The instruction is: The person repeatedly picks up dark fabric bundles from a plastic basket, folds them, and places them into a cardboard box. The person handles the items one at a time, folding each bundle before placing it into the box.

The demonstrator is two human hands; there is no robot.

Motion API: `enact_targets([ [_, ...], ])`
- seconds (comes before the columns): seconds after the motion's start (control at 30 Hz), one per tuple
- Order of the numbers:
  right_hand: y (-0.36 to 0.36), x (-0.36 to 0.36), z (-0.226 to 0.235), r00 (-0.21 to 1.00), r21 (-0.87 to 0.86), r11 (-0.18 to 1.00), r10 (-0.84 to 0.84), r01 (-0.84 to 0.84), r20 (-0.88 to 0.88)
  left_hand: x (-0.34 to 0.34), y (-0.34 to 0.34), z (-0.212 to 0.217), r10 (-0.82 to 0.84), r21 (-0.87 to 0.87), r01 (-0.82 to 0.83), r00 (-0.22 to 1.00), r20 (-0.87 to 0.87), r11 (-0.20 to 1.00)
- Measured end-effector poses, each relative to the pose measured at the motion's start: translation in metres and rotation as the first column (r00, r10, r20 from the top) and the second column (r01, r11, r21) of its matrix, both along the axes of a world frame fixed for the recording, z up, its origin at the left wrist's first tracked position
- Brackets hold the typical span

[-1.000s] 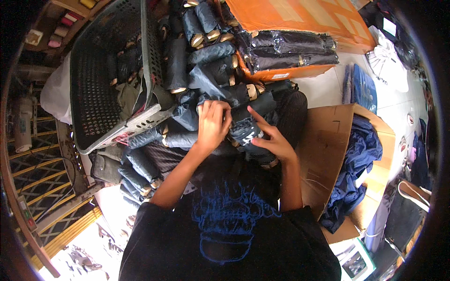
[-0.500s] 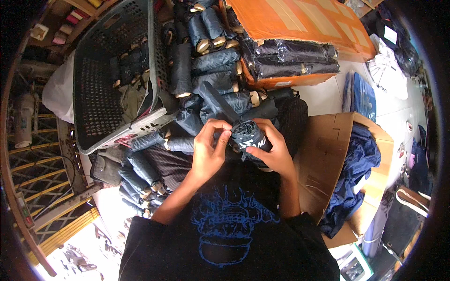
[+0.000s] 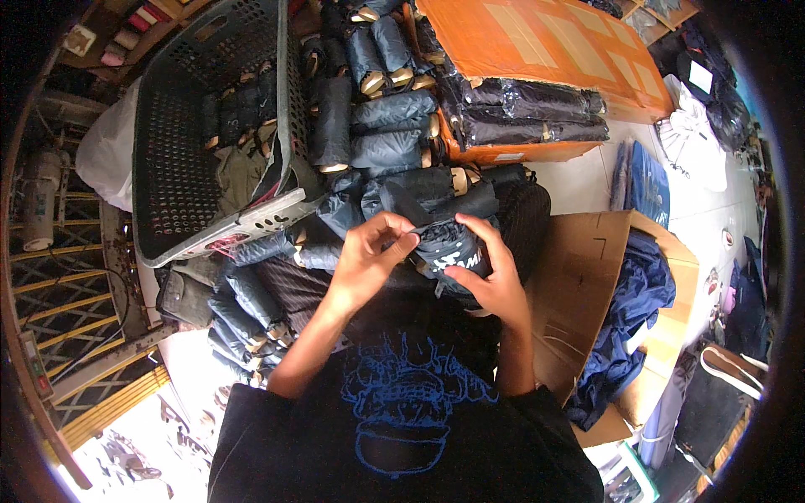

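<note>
I see both hands meeting just above my lap on one dark rolled bundle [image 3: 449, 250], black fabric with white print on its wrap. My left hand [image 3: 369, 256] has its grip pinched together on a fold at the bundle's upper left edge, fingertips closed on the cloth. My right hand [image 3: 495, 272] cups the bundle from the right and beneath, grip clamped around it, thumb on top. The bundle sits between the two hands, touching both. Just beyond it lies a heap of similar rolled bundles [image 3: 377, 126]. A grey plastic basket [image 3: 180, 142] stands tilted to the upper left, an orange box [image 3: 553, 50] to the upper right, an open cardboard box [image 3: 587, 277] immediately right. Free room is tight on all sides.
</note>
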State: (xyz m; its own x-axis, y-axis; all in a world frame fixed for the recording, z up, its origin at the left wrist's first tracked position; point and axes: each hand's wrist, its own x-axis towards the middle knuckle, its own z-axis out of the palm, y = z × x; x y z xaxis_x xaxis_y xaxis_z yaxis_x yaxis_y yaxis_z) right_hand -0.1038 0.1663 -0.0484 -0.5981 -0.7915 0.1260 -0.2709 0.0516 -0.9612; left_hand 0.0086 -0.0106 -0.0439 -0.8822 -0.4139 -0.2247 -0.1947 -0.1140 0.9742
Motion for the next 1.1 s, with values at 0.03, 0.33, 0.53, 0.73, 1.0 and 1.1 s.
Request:
enact_targets([
  [0.03, 0.000, 0.003, -0.007, 0.999, -0.025, 0.999, -0.043, 0.044, 0.025, 0.000, 0.006, -0.001, 0.041, -0.016, -0.042, 0.998, -0.040, 0.999],
  [0.33, -0.004, 0.007, -0.011, 0.993, -0.094, 0.993, -0.068, 0.076, 0.092, 0.011, 0.012, -0.019, 0.133, 0.110, -0.129, 0.991, -0.029, 0.986],
  [0.53, -0.009, 0.009, 0.002, 0.989, -0.019, 0.999, -0.040, 0.038, -0.139, 0.007, 0.028, -0.002, 0.243, 0.073, -0.238, 0.967, -0.072, 0.969],
  [0.73, -0.013, 0.013, 0.021, 0.953, 0.158, 0.987, 0.020, 0.029, -0.303, 0.007, 0.036, 0.005, 0.209, -0.197, -0.266, 0.940, -0.270, 0.943],
  [1.0, -0.016, 0.016, 0.035, 0.906, 0.270, 0.961, 0.058, 0.064, -0.419, 0.003, 0.024, 0.013, 0.082, -0.138, -0.105, 0.983, -0.167, 0.985],
  [1.1, -0.014, 0.016, 0.026, 0.893, 0.179, 0.981, 0.014, 0.075, -0.451, 0.001, 0.017, 0.022, 0.017, 0.056, -0.014, 0.998, -0.060, 0.998],
])
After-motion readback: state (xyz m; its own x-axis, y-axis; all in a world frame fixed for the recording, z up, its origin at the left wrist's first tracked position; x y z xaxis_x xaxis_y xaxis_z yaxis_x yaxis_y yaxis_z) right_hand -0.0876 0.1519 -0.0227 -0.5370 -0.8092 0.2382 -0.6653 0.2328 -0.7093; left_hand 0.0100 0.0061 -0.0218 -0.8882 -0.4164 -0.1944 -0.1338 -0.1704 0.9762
